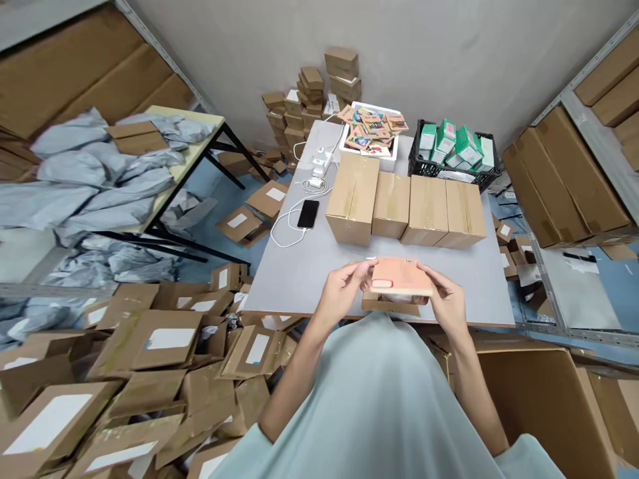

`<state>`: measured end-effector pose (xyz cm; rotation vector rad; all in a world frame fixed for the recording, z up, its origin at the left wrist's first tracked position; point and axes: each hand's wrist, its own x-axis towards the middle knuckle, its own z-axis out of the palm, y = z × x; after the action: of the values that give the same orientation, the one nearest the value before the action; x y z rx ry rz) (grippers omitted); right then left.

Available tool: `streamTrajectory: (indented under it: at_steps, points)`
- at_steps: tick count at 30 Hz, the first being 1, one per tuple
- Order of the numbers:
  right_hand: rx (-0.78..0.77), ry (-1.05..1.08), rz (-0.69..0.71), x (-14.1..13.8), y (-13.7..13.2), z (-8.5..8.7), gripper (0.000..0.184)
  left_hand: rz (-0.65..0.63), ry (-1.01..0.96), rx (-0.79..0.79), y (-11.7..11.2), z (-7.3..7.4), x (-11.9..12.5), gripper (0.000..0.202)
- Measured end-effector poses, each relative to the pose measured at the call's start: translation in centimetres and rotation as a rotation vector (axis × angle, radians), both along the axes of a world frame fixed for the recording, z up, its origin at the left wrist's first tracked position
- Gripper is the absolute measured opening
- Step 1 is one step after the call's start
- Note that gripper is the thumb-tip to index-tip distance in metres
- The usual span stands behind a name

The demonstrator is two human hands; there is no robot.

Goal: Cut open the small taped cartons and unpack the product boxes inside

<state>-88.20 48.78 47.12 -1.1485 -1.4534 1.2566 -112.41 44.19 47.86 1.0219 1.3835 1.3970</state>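
Left hand: the left hand (344,287) is closed to a pinch, its fingers and thumb gripping the left end of the peach box.
Right hand: the right hand (446,296) has its fingers bent around the right end of the same box, thumb side mostly hidden.
Peach box: the peach box (402,274) is held level between both hands, above the near edge of the table (294,279); a pale rounded patch outlined in red shows on its near left corner, and its print is too small to read.
Small carton: directly beneath, a small carton (389,307) sits at the table's near edge, partly covered by the peach box.
Taped cartons: four taped cartons (428,209) stand in a row beyond the hands, the leftmost the longest.
Phone: the phone (308,214) lies dark-screened left of the row, beside a white cable (284,231) and the power strip (322,161).
Back of table: the white tub (394,163) holds a heap of colourful packets (372,128); to its right, the black crate (415,163) holds green-and-white boxes (466,148).
Left side: grey bags (94,156) cover a second table (219,122).
Floor: opened boxes (172,338) with white labels lie piled left of the person.
Right side: a big carton (539,386) stands open near the right arm.
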Motion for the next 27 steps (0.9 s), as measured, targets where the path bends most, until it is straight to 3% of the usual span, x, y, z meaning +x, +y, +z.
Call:
streamTrajectory:
  at_steps: [4, 8, 13, 17, 19, 23, 27]
  points:
    - [0.032, -0.012, -0.010, -1.2, -0.7, 0.0, 0.052, 0.049, -0.082, 0.035, 0.1, -0.5, -0.4, 0.061]
    - [-0.005, 0.027, -0.015, -2.4, -1.2, -0.5, 0.057, 0.002, -0.188, 0.056, 0.2, -0.8, -0.9, 0.069]
    - [-0.017, 0.064, -0.051, -3.2, -1.1, -1.5, 0.055, -0.053, -0.185, -0.011, 0.3, -0.3, -1.6, 0.054]
    - [0.029, 0.104, -0.105, -3.5, -0.6, -2.1, 0.064, -0.077, -0.162, -0.026, 0.8, -0.3, -1.7, 0.049]
    - [0.081, 0.058, -0.120, -3.3, -0.3, -2.2, 0.057, -0.071, -0.117, 0.022, 1.2, -0.4, -1.7, 0.043]
    - [0.248, -0.046, -0.169, -2.8, 0.3, -2.4, 0.024, 0.026, 0.086, 0.195, 2.0, -1.0, -1.8, 0.025]
    - [0.260, 0.004, -0.191, -2.4, 0.8, -2.7, 0.020, -0.016, 0.024, 0.154, 2.5, -1.8, -1.8, 0.030]
